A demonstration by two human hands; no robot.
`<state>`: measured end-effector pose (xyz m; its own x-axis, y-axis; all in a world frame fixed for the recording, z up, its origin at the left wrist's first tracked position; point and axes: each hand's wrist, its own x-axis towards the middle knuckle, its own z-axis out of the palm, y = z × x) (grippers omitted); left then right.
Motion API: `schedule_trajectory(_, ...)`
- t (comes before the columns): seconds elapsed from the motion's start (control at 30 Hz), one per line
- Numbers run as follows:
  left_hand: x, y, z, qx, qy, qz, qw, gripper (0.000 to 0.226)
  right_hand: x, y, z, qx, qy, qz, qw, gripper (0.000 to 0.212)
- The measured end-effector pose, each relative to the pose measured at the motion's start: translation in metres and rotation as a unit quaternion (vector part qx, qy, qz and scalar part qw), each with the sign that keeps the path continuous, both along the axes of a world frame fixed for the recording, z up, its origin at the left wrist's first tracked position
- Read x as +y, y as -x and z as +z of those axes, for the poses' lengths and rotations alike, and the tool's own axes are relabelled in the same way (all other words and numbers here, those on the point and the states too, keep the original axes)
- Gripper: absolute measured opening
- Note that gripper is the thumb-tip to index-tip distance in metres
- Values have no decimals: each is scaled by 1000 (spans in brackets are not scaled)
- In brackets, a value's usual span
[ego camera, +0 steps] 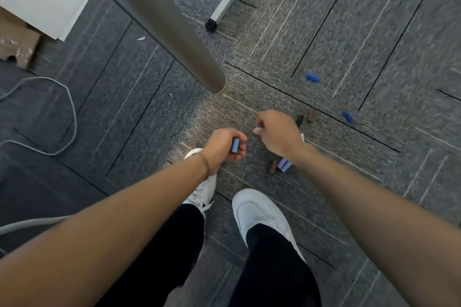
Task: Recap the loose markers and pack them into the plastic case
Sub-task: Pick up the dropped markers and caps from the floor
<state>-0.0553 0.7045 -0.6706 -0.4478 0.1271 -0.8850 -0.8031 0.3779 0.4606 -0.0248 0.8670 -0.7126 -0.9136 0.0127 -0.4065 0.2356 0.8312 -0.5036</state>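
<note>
L hand (224, 144) grips light-blue cap (235, 145); R hand (277, 132) pinches blue marker (258, 128). Two dark-blue caps (312, 77) on carpet beyond R hand.

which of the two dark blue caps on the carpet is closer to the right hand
The lower blue cap, right of the right hand. The other blue cap lies farther up the carpet.

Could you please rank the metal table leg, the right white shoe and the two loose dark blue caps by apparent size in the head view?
1. metal table leg, though nearest the camera.
2. right white shoe.
3. The two dark blue caps look alike; no ranking.
</note>
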Motion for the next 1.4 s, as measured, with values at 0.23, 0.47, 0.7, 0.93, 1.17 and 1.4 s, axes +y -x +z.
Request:
schedule_trajectory(0.23, 26, -38, -29, 186, 143, -430, 872, 24, 44, -36, 28, -124, 323, -389, 854, 25)
schedule_trajectory(0.47, 59, -62, -40, 305, 290, -559, 715, 29, 58, -85, 23, -233, 229, -388, 862, 27)
schedule_trajectory(0.7, 48, -64, -39, 310, 197, -453, 812, 23, 33, -102, -4, -223, 45, -277, 933, 14)
schedule_trajectory(0.93, 36, -56, -32, 45, -5, -106, 993, 43, 2, -100, -7, -189, -60, -326, 924, 37)
schedule_trajectory(1.17, 41, -56, -27, 1, 9, -82, 997, 30, -2, -101, -7, -177, 1, -326, 929, 35)
schedule_trajectory(1.4, 45, -73, -43, 259, 236, -386, 853, 45, 30, -122, 4, -130, 226, -448, 855, 25)
